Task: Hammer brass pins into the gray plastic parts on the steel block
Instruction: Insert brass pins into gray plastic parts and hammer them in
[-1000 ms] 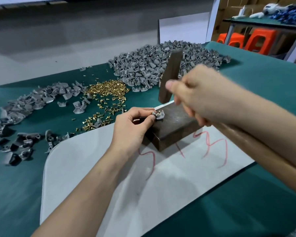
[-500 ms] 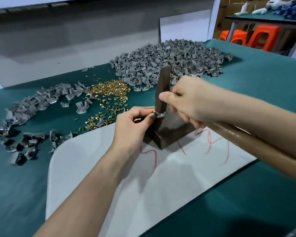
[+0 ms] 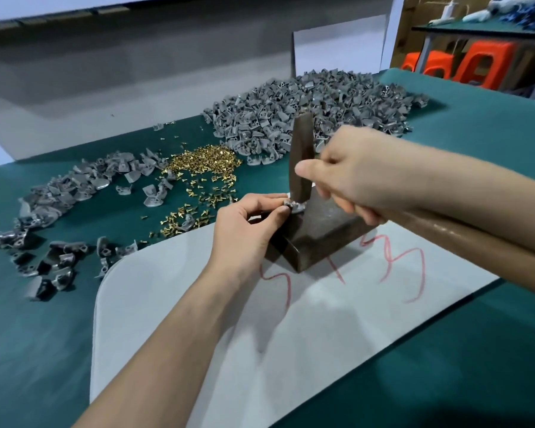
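left hand (image 3: 244, 230): reaches in from the lower left, forearm stretched diagonally over the white sheet (image 3: 198, 319); thumb and fingers pinch a small gray plastic part (image 3: 294, 206) and keep it pressed on the near-left edge of the steel block (image 3: 318, 233).
right hand (image 3: 352, 177): comes in from the right, closed in a fist around the wooden hammer handle (image 3: 464, 239) close up to the head, thumb laid forward along it; wrist level, forearm above the handle.
hammer head (image 3: 301, 159): dark, standing nearly upright, its lower face down on the gray part.
steel block: dark, sits on the white sheet, corner toward the camera, just above red scrawled marks (image 3: 393, 267).
brass pins (image 3: 204, 165): loose heap on the green table (image 3: 28, 335) beyond the left hand, more scattered toward the sheet.
part piles: large gray heap (image 3: 306, 112) at the far side; smaller spread (image 3: 74, 186) to the left.
pin in the held part: too small to tell.
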Available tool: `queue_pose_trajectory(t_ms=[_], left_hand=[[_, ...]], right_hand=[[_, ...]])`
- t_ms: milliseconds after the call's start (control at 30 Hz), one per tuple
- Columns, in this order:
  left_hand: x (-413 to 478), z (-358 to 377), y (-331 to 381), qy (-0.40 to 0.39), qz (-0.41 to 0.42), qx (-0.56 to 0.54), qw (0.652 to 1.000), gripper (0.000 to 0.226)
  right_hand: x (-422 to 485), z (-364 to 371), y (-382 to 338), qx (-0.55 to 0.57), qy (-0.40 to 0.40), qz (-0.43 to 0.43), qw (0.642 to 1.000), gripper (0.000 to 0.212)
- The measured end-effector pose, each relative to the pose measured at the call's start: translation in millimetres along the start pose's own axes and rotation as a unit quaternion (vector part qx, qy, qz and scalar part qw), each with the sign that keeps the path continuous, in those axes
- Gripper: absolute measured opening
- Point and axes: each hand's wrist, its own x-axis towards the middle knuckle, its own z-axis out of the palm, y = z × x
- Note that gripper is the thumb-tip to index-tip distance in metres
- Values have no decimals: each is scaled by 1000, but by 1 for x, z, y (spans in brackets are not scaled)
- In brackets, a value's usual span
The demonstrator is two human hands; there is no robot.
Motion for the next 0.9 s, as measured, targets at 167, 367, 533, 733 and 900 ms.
queue_pose_trajectory(t_ms=[167,367,533,733,900], left_hand=[[1,0,1,2,-3,-11,1000,19],[0,0,2,0,-4,-11,1000,16],[0,-2,2,-8,5,12,1000,14],[1,-3,1,-12,5,12,1000,22],[1,-3,1,-21,10,19,1000,27]], right_hand=[[7,3,6,10,5,-11,1000,48],[24,-16,39,258,59,15,964,47],[36,-13,82,449,11,139,883,43],[42,-6,110,417,25,223,881,33],[40,1,113,256,106,197,940,26]])
